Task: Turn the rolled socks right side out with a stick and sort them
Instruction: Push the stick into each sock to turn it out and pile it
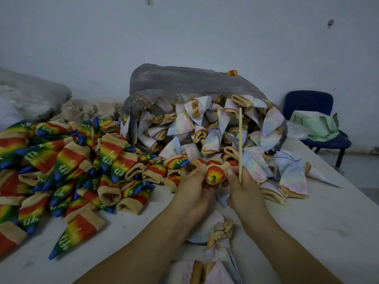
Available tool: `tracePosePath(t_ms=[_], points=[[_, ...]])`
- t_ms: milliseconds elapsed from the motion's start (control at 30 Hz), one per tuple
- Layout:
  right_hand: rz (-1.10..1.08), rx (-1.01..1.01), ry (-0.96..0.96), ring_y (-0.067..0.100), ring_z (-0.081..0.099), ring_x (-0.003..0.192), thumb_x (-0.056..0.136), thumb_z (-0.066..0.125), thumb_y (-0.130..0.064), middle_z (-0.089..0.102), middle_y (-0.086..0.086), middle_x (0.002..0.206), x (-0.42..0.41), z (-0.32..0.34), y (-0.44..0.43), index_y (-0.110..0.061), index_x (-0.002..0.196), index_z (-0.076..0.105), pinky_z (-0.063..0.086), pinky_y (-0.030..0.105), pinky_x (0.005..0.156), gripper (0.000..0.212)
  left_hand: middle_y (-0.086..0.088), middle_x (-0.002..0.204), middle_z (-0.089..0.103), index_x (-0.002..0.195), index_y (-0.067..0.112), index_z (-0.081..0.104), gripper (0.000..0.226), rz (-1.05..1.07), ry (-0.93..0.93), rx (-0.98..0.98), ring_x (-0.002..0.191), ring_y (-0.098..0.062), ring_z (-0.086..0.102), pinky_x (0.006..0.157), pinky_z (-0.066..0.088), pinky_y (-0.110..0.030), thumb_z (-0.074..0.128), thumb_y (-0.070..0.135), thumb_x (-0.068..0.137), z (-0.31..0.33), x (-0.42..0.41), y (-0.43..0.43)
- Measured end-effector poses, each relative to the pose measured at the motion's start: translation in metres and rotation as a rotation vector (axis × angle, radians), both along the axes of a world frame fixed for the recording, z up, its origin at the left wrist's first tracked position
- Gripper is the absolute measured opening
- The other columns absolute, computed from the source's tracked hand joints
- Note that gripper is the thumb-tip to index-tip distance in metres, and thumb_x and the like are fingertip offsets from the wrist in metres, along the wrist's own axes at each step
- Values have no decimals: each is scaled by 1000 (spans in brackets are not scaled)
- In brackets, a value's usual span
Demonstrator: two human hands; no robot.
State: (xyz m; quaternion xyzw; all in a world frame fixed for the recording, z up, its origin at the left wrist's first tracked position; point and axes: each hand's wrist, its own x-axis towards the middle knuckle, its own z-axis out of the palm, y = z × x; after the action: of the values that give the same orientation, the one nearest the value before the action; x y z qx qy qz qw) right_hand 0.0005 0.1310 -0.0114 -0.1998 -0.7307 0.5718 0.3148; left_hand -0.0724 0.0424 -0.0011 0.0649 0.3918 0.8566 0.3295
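Presently, both hands grasp one half-turned rainbow sock [215,174] above the table [320,226]: the left hand [191,183] curls round its near side, while the right hand [245,190] pinches its cuff and also clamps the stick [240,140] upright. Turned rainbow socks [67,167] are heaped to the left. Pale inside-out socks [205,132] spill from the plastic bag [180,80] directly behind the hands.

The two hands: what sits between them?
In the head view, a rainbow sock sits between the left hand and the right hand, held by both; the right hand also holds the stick.
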Motion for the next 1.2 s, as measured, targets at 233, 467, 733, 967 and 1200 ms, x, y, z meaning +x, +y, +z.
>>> tracePosePath(t_ms=[233,467,733,967,1200], points=[[85,-295,-11,2,39,42,99,45,-32,50,-7,60,6,9,2,-16,90,57,33,15,36,22,23,140,39,116,55,55,25,249,1030,-404,132,3,39,99,41,-9,54,60,91,-9,-1,-14],[242,-396,1,6,30,36,99,45,-33,39,1,55,14,12,3,-12,74,51,26,19,35,33,28,107,60,110,39,65,17,156,1197,-425,110,7,54,91,43,-13,62,43,94,-16,2,-9],[142,476,-305,5,59,78,91,29,-59,64,-8,81,26,13,14,-30,77,58,39,15,63,43,-5,78,67,91,7,69,36,62,-244,247,69,-12,64,67,55,-26,71,40,77,-6,-34,-27],[154,877,-533,13,53,64,94,35,-55,55,3,67,36,18,27,-23,66,47,39,31,58,45,-16,111,73,84,-2,72,16,23,-296,396,96,-26,74,79,61,-39,65,12,83,-4,-44,-32],[85,1104,-524,12,53,65,97,27,-53,49,-7,65,27,10,17,-32,80,54,33,27,54,38,-2,55,59,52,7,61,42,3,-131,224,66,-14,70,75,62,-34,59,12,93,-11,-39,-23]])
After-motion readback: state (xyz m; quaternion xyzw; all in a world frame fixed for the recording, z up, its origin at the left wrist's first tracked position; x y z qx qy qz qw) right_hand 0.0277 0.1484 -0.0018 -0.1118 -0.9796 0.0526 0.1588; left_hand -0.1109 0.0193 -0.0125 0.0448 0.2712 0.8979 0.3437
